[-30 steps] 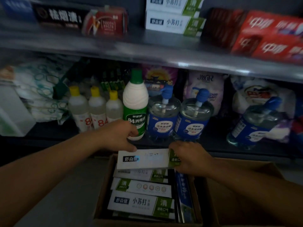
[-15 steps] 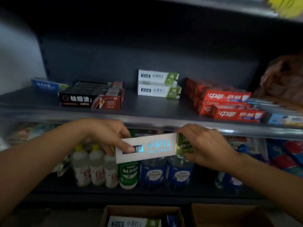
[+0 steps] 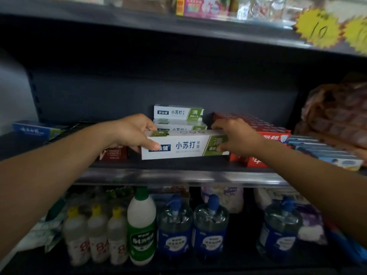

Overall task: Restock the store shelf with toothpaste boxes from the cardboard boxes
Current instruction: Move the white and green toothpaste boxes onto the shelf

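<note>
- The left hand (image 3: 132,133) grips the left end of a white-and-green toothpaste box (image 3: 184,144), thumb on the front face and fingers curled over the top.
- The right hand (image 3: 237,137) grips the right, green end of the same box, fingers wrapped over its top edge and thumb on the front.
- The box lies lengthwise at the front of the middle shelf (image 3: 178,175), printed face toward the camera; whether its base already rests on the shelf board cannot be told.
- Directly behind it stands a stack of matching white-and-green boxes (image 3: 177,114) against the dark back panel.
- Just to the right lie rows of red toothpaste boxes (image 3: 276,137); the right forearm crosses in front of them.
- Further right are blue boxes (image 3: 325,153), with a brownish wrapped bundle (image 3: 335,112) above them.
- To the left sit dark red-ended boxes (image 3: 113,153), partly hidden by the left wrist, and a blue box (image 3: 31,130) at the far left.
- The shelf below holds yellow-capped bottles (image 3: 97,235), a green-capped white bottle (image 3: 141,225) and blue pump bottles (image 3: 210,225).
- Yellow starburst price tags (image 3: 317,29) hang on the upper shelf edge.
</note>
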Demonstrator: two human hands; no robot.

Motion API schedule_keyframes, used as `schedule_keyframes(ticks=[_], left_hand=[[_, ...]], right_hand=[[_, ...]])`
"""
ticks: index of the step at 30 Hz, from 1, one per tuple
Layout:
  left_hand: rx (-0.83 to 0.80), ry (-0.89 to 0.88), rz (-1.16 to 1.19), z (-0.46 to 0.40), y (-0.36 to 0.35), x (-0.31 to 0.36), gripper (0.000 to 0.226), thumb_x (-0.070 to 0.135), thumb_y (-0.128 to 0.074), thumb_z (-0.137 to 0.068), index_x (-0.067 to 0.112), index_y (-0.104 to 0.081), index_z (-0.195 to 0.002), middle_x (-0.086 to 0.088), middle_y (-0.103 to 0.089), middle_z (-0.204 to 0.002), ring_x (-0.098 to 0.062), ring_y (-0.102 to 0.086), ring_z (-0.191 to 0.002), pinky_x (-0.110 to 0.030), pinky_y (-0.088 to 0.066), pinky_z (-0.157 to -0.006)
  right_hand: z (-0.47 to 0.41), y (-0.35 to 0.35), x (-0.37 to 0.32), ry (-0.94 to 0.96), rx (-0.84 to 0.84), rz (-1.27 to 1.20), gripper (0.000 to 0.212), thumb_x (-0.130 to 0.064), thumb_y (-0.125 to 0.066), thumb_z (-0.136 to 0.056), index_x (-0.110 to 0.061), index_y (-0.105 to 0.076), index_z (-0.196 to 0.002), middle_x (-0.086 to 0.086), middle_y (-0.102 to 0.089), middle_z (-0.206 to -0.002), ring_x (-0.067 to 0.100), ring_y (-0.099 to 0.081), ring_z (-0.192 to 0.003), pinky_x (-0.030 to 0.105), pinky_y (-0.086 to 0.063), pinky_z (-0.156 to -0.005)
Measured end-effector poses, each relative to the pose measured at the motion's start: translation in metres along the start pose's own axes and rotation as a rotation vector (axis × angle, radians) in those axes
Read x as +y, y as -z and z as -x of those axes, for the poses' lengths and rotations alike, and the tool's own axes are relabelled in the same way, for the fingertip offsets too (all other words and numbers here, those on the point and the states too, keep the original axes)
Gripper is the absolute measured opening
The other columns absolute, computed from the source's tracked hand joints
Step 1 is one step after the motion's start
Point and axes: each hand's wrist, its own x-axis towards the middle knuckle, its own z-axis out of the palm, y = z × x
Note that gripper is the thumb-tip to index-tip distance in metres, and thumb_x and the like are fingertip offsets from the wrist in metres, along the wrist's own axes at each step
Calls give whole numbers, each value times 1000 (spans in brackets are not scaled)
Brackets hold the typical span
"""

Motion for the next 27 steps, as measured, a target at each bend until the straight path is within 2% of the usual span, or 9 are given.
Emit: schedule_keyframes(ticks=[5, 7, 12, 16, 18, 22, 25, 27], left_hand=[[74, -2, -122, -41, -12, -17, 35, 12, -79, -76, 12, -64, -107, -6, -66, -102, -21, -65, -93, -34, -56, -74], [80, 12, -158, -57, -18, -25, 43, 15, -81, -74, 11, -62, -113, -6, -64, -107, -22, -63, -96, -34, -56, -76], [72, 7, -233, -89, -27, -38, 40, 17, -79, -76, 11, -67, -114, -2, -67, -113, -19, -61, -103, -36, -50, -94], [146, 6, -323, -106, -26, -41, 59, 22, -82, -73, 11, -60, -127, -3, -60, -129, -21, -56, -116, -32, -43, -100], [209, 8, -388, -112, -24, -41, 62, 22, -83, -73, 12, -58, -129, -3, -58, -131, -23, -54, -118, -30, -43, -99], [295, 10, -449, -126, -24, -44, 57, 18, -84, -71, 10, -62, -123, -9, -61, -124, -26, -57, -111, -37, -47, -97], [310, 9, -509, -140, -24, -49, 39, 18, -81, -74, 7, -69, -109, -9, -66, -111, -25, -60, -99, -34, -50, -85], [320, 7, -534, -147, -21, -52, 33, 19, -80, -74, 7, -71, -104, -9, -66, -104, -24, -60, -94, -29, -46, -75]], right_hand=[[-29, -26, 17, -46, -41, 7, 49, -12, -77, -75, -13, -60, -121, 9, -62, -116, 24, -58, -102, 30, -47, -84], [-40, -38, 24, -59, -77, 23, 47, -14, -77, -75, -15, -59, -119, 9, -60, -115, 25, -58, -101, 31, -47, -83], [-62, -59, 38, -67, -119, 65, 46, -16, -76, -75, -16, -59, -118, 7, -57, -115, 24, -56, -101, 31, -47, -84], [-76, -66, 46, -61, -122, 92, 43, -19, -75, -76, -16, -61, -117, 6, -60, -114, 22, -57, -101, 32, -49, -86], [-82, -67, 47, -68, -121, 103, 42, -18, -75, -76, -16, -60, -115, 4, -59, -113, 21, -57, -102, 32, -48, -86], [-95, -72, 48, -102, -86, 133, 41, -17, -74, -78, -14, -54, -114, 5, -54, -117, 23, -55, -105, 29, -42, -79], [-108, -76, 48, -105, -91, 152, 37, -15, -70, -82, -13, -55, -116, 8, -52, -121, 24, -54, -107, 29, -42, -82], [-117, -78, 49, -97, -93, 173, 35, -14, -67, -84, -12, -55, -117, 10, -52, -123, 26, -55, -109, 32, -44, -86]])
